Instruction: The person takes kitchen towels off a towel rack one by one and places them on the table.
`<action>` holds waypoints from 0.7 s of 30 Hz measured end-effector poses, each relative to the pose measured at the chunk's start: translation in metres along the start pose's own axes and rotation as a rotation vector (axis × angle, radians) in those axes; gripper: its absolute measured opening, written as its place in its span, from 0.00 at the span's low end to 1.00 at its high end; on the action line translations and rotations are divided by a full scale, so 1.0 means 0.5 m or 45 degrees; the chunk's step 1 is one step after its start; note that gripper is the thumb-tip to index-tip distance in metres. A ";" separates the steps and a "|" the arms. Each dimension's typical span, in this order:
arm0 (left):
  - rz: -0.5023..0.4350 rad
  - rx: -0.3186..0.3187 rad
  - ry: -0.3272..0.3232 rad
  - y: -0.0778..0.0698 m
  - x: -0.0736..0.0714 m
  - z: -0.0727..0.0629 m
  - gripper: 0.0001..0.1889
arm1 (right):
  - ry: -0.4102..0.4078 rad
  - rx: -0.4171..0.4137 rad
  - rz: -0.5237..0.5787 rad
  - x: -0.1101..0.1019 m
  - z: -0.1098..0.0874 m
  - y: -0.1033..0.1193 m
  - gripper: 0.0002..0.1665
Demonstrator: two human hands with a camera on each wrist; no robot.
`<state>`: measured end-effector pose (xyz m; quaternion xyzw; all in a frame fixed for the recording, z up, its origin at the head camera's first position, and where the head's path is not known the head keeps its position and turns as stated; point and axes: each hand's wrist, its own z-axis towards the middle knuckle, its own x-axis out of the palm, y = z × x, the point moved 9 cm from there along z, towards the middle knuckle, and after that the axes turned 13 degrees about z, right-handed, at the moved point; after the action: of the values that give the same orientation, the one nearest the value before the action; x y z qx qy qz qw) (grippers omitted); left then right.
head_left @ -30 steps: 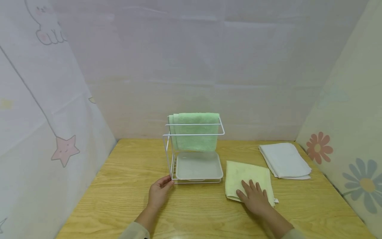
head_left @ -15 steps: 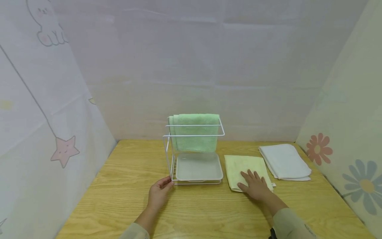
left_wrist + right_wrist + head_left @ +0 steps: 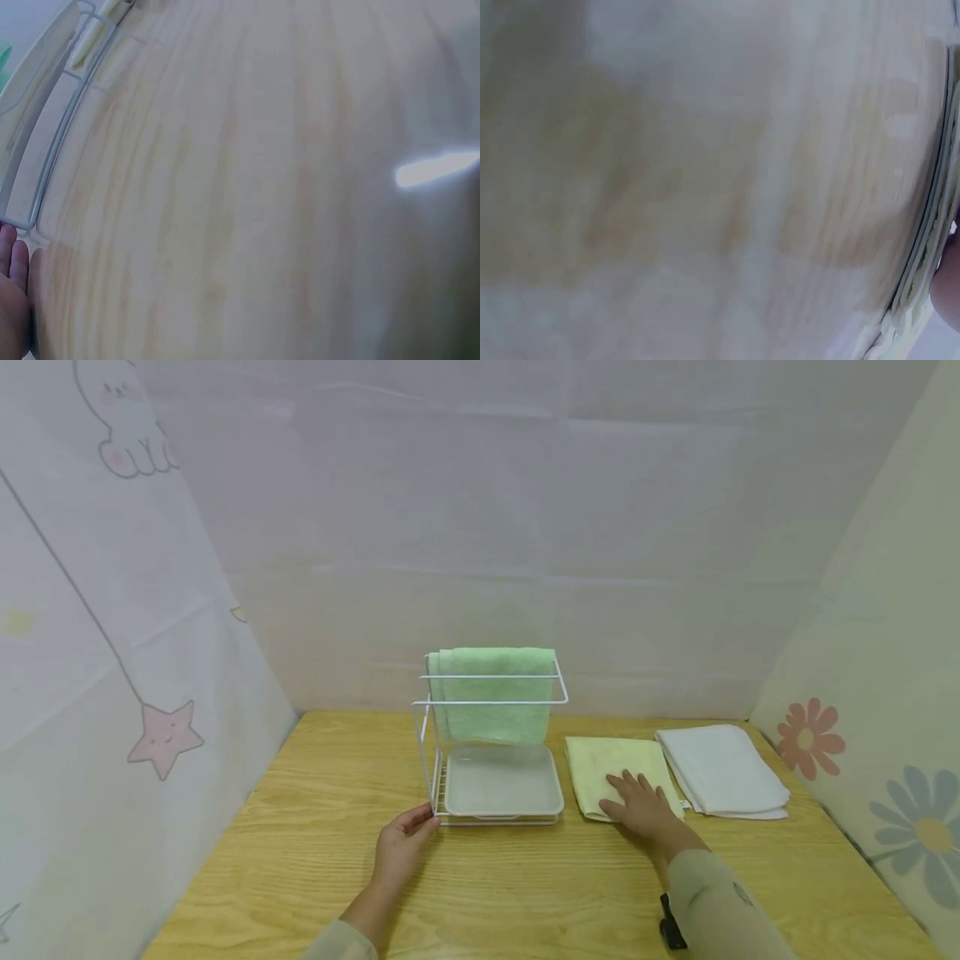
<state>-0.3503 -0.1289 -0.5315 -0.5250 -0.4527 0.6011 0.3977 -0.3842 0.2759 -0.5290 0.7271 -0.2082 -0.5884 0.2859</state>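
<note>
A white wire rack [image 3: 491,702] stands on the table, with a folded green towel [image 3: 498,720] draped over its rear bar and a pale tray [image 3: 504,780] in its base. My left hand [image 3: 399,845] pinches the rack's front left bottom corner between thumb and fingers. To the right of the rack lies a folded yellow towel [image 3: 611,764]. On its near part rests my right hand [image 3: 647,810], palm down with the fingers spread. Only a sliver of the yellow towel's edge [image 3: 937,202] and part of a finger show in the right wrist view.
A folded white towel [image 3: 723,771] lies at the right, close beside the yellow one. The wooden table [image 3: 300,827] meets printed cloth walls at the back and both sides. Bare wood runs in front of the rack and to its left.
My right hand has slid the yellow towel away from me toward the back of the table, up beside the white towel. The left hand has stayed on the rack's corner.
</note>
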 end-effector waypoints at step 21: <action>0.020 0.047 -0.015 -0.003 -0.003 -0.002 0.17 | -0.052 0.012 0.105 -0.043 0.016 0.014 0.42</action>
<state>-0.3489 -0.1296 -0.5298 -0.5176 -0.4398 0.6155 0.3998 -0.3964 0.2832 -0.5097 0.7070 -0.2466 -0.5899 0.3023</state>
